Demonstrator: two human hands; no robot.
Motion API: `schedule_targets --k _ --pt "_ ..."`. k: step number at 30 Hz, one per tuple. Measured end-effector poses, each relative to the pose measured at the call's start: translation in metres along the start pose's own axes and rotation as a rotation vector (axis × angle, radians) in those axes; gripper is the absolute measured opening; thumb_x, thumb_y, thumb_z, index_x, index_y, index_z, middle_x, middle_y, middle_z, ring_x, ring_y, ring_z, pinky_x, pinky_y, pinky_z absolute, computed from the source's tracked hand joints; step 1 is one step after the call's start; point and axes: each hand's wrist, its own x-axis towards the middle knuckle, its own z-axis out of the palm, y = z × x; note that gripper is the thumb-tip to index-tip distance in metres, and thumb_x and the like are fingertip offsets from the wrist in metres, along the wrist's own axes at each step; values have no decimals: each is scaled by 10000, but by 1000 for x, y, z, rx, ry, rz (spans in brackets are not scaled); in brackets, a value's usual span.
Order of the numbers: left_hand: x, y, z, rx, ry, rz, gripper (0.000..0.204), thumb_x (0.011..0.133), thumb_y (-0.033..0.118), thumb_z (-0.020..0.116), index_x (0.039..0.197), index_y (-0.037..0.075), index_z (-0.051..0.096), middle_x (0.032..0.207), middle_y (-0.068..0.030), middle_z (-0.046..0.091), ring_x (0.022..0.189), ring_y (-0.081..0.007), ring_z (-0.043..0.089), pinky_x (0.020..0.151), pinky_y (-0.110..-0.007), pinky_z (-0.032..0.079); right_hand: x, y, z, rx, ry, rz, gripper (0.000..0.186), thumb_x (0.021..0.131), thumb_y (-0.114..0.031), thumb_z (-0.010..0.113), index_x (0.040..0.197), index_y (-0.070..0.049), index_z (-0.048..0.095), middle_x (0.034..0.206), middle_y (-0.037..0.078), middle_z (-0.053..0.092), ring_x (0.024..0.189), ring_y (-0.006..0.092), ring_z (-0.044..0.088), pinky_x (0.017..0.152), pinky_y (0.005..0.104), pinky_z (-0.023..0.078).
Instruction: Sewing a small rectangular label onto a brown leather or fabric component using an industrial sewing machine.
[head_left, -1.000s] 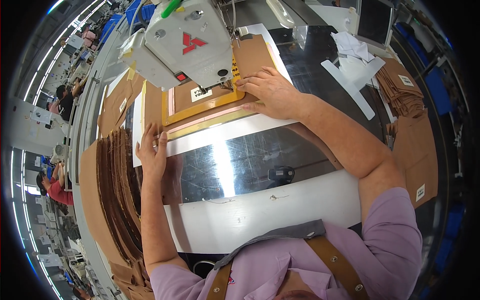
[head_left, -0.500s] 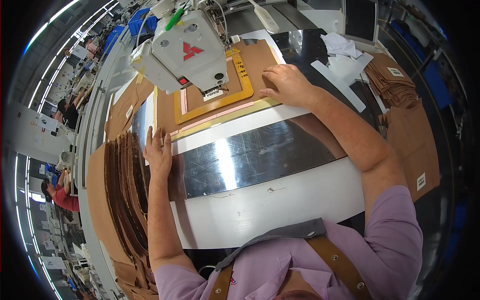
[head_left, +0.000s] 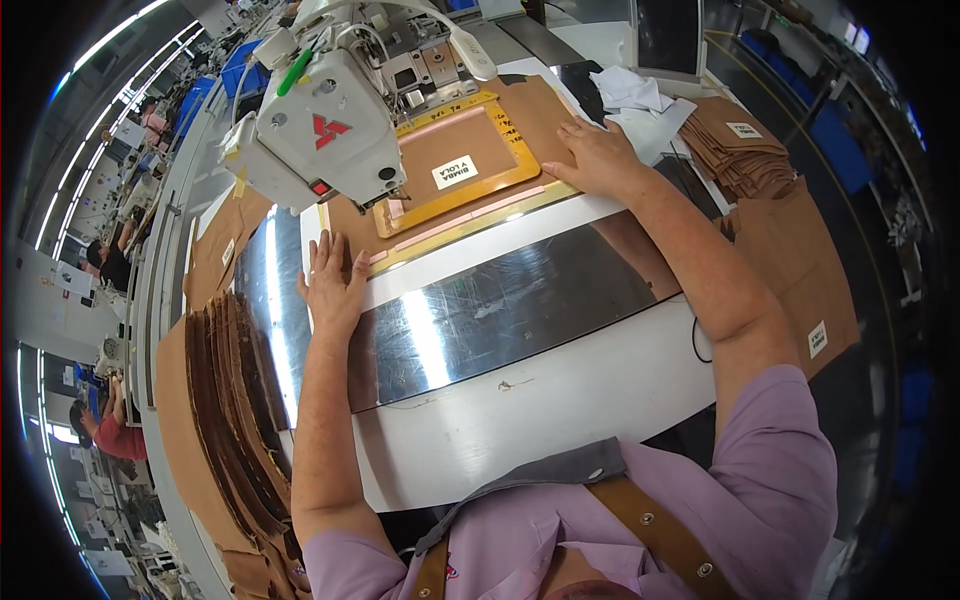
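A brown panel (head_left: 548,110) lies under the head of a white sewing machine (head_left: 310,130). On it rests a yellow rectangular clamp frame (head_left: 520,175) with pink strips, framing a white printed label (head_left: 453,172). My left hand (head_left: 335,285) lies open at the near left corner of the panel, fingers stretched out. At the panel's right edge, my right hand (head_left: 600,160) rests flat with fingers extended, beside the frame's right side. The machine's needle area (head_left: 398,195) sits over the frame's left part, and the head hides some of the frame there.
Stacked brown pieces (head_left: 215,380) stand close by my left forearm. More brown panels (head_left: 735,150) are piled at the right, with crumpled white paper (head_left: 630,90) nearby. A shiny metal plate (head_left: 500,300) spans the table before me. People work at the far left.
The panel and yellow frame have shifted right relative to the machine head, uncovering the whole label. Both hands stay at the panel's edges. The whole view has also shifted slightly.
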Motion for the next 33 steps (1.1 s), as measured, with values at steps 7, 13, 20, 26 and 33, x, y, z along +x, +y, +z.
schedule_targets --k 7,13,20,26,33 --pt "7 35 -6 8 -17 -27 499 993 482 536 1356 158 648 1453 -73 569 1496 -242 339 1209 -614 42 0 -11 3 -21 36 -50 482 1005 -413 516 1336 -83 633 1397 91 611 1409 213 462 1162 513 284" --pt "-2 48 -30 238 182 180 171 955 252 642 982 130 759 1020 -45 760 1197 -214 637 1186 -543 169 -2 7 7 -43 158 -139 330 1013 -349 521 1101 -125 747 1080 72 743 1242 215 604 1129 508 306" --pt "-63 33 -63 320 317 318 241 959 255 646 777 97 663 812 -40 701 875 -220 677 1071 -477 331 -29 2 0 21 182 -104 372 977 -446 586 1038 -119 750 1063 50 724 1143 238 613 1043 465 368" --pt "-121 54 -88 143 127 434 279 949 244 659 743 62 609 799 -71 653 824 -259 642 1036 -463 348 -38 -11 7 64 289 26 319 854 -446 733 1001 -163 749 992 27 687 1119 217 599 945 429 414" --pt "-163 52 -87 -42 -202 543 298 860 303 762 733 61 644 1124 -56 751 1116 -249 662 1056 -419 335 -37 -19 16 131 173 2 391 847 -405 753 1155 -167 719 1197 127 668 1162 318 624 939 485 468"
